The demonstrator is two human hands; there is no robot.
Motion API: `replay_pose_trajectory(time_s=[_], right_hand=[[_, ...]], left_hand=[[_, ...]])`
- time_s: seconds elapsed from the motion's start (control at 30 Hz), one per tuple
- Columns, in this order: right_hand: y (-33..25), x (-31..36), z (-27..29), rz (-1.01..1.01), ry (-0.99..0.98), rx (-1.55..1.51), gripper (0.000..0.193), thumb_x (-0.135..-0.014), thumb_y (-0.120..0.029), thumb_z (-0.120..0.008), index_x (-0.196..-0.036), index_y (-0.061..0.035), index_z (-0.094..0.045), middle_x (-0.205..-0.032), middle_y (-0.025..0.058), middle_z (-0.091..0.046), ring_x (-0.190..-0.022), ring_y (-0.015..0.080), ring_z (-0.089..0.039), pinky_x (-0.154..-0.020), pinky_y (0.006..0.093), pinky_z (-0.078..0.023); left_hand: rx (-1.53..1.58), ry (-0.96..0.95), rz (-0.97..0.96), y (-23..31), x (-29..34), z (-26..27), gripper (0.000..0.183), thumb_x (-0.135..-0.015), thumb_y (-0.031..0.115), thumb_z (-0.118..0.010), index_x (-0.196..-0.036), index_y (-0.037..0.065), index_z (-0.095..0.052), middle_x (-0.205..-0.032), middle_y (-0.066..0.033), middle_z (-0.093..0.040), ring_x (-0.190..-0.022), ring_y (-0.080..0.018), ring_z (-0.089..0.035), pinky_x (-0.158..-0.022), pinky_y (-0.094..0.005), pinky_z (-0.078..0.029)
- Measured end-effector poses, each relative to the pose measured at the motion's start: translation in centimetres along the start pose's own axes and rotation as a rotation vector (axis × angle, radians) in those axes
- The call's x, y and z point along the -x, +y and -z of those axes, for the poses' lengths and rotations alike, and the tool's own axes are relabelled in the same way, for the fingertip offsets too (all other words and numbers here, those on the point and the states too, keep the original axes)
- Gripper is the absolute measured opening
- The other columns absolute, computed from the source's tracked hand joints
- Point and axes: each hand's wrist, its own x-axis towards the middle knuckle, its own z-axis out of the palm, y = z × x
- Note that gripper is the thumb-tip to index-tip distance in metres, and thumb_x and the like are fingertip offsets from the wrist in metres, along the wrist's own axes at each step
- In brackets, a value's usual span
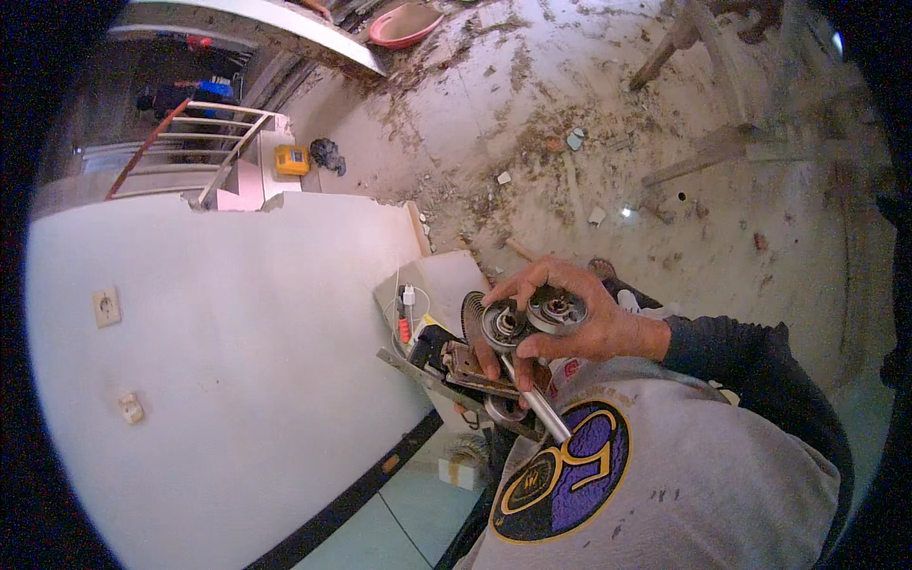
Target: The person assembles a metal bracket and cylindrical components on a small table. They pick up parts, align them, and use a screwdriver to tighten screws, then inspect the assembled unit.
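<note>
My right hand [605,320] comes in from the right in a dark sleeve. Its thumb and fingers curl around a pair of round metal parts [505,323] with hollow, ringed centres; their exact kind is unclear. A shiny metal rod [543,412] slants down from them toward my shirt. Fingers of what appears to be my left hand [487,358] press in beside the rod, with the rest of that hand hidden. Close behind sits a machine with a worn metal plate [470,369], a flat metal bar [418,378] and a dark coiled or ribbed ring [472,315].
A white wall [237,323] with a socket [106,307] stands at left. Near the machine lie a white plug [408,295] and an orange-handled tool [404,328]. Rubble [503,178] litters the floor; a yellow box [292,160], pink basin [406,26] and wooden trestle [698,43] are farther off.
</note>
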Motion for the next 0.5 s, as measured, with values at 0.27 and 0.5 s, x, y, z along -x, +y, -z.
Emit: replay_pose_trajectory(time_s=[0.27,0.5], right_hand=[[-0.9,0.1,-0.7,0.115,0.077,0.089,0.038,-0.079,-0.019,-0.086,-0.100,-0.0091,-0.056,-0.115,0.0147,-0.065,-0.106,0.0235,-0.063,-0.092,0.0381,-0.050],[-1.6,0.1,-0.8,0.152,0.072,0.181,0.040,-0.079,-0.019,-0.086,-0.102,-0.0079,-0.056,-0.119,0.0183,-0.063,-0.113,0.0267,-0.060,-0.095,0.0389,-0.047]], left_hand=[[-0.055,0.032,0.012,0.0,-0.7,-1.2,0.055,-0.083,0.035,-0.080,-0.120,0.006,-0.053,-0.116,-0.0282,-0.056,-0.084,-0.0339,-0.061,-0.071,-0.0465,-0.054],[-0.095,0.053,-0.003,-0.5,-1.0,-1.9,0.054,-0.082,0.038,-0.080,-0.118,0.007,-0.055,-0.113,-0.0244,-0.058,-0.076,-0.0294,-0.059,-0.066,-0.0427,-0.053]])
